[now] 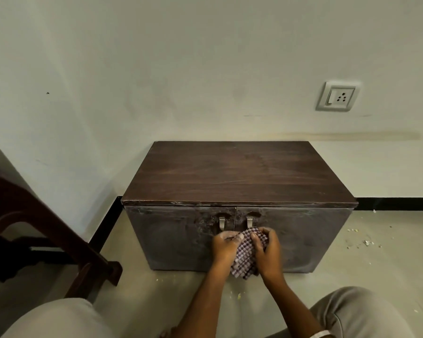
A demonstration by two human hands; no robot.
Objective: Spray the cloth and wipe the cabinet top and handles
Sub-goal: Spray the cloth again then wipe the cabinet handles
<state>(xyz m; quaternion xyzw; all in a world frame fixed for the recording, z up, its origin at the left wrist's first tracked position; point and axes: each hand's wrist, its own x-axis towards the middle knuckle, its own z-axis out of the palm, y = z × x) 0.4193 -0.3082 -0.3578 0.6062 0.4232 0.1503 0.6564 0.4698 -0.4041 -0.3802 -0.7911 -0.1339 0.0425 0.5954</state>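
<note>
A low dark wooden cabinet point(239, 176) stands against the wall, its brown top bare. Its two dusty doors carry a left metal handle point(221, 223) and a right metal handle point(249, 222). A purple-and-white checked cloth point(246, 252) hangs in front of the doors, just under the handles. My left hand point(224, 247) pinches the cloth's left edge and my right hand point(268, 252) grips its upper right part. The lower ends of both handles are hidden behind my hands and the cloth. No spray bottle is in view.
A dark brown chair or stool point(47, 228) stands to the left of the cabinet. A wall socket point(337, 96) sits above and to the right. Crumbs point(362, 240) lie on the floor at the right. My knees point(357, 313) fill the bottom corners.
</note>
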